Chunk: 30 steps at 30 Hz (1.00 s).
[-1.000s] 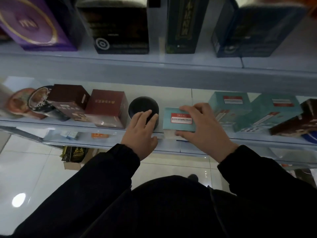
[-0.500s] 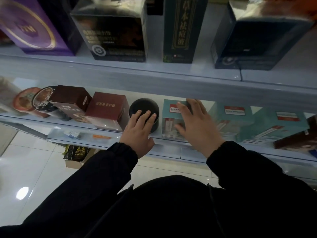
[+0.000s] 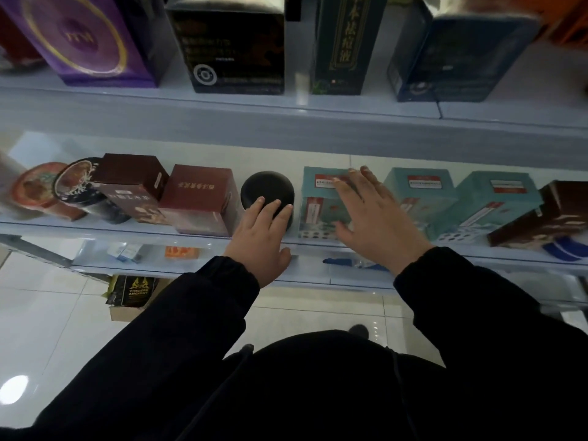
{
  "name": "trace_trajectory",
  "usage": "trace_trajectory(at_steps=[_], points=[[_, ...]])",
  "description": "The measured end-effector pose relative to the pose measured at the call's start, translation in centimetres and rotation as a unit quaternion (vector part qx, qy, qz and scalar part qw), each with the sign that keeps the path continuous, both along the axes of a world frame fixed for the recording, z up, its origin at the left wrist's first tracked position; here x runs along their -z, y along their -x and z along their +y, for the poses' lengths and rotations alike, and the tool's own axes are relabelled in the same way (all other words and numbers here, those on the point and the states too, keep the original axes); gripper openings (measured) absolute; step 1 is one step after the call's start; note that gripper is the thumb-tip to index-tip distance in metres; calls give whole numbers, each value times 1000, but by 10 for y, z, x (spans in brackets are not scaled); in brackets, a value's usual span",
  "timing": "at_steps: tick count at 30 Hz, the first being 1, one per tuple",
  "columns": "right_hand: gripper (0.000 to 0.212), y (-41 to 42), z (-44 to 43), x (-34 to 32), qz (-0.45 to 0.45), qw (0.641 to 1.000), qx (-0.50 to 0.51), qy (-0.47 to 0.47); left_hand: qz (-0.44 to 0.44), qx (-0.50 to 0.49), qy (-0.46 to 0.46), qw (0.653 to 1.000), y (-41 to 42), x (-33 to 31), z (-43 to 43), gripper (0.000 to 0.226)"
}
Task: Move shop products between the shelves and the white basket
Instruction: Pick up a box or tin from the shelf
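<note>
A teal box (image 3: 319,205) with a red-and-white label stands upright on the glass shelf (image 3: 95,226), between a round black jar (image 3: 265,189) and two more teal boxes (image 3: 413,198). My right hand (image 3: 375,214) lies against the teal box's front and top with fingers spread and fairly straight. My left hand (image 3: 261,237) rests its straight fingers on the front of the black jar. The white basket is out of view.
Left of the jar stand two maroon boxes (image 3: 200,198) and round tins (image 3: 76,186). A dark brown box (image 3: 553,214) sits at the far right. The upper shelf (image 3: 318,103) carries tall purple, black, green and dark blue boxes. A lower shelf and tiled floor show below.
The teal box went from being held at the shelf edge to standing back in the row. My right hand's grip loosened to flat, spread fingers. My left hand stayed on the jar.
</note>
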State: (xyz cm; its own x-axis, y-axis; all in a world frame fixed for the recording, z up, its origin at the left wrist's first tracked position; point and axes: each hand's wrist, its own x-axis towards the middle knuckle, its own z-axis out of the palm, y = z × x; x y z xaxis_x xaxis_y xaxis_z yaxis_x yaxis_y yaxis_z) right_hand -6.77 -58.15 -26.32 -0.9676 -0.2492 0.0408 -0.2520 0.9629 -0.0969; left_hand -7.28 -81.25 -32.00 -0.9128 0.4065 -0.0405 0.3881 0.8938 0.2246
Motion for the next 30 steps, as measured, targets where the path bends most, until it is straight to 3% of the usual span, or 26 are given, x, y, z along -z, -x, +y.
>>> trace_trajectory(at_steps=[5,12,22,27,30], points=[[62,-42,8,0,27,999,27,21,73,51,-48,995,-21,0,13,74],[47,-82,53,12,74,995,48,37,78,127,-69,986,-44,-8,58,68],[51,-74,165,6,119,986,96,63,110,171,-24,979,-33,-26,163,79],[59,-57,206,12,71,991,103,54,110,135,18,985,0,-34,217,85],[62,-52,224,18,47,993,101,44,65,84,33,994,23,-35,243,86]])
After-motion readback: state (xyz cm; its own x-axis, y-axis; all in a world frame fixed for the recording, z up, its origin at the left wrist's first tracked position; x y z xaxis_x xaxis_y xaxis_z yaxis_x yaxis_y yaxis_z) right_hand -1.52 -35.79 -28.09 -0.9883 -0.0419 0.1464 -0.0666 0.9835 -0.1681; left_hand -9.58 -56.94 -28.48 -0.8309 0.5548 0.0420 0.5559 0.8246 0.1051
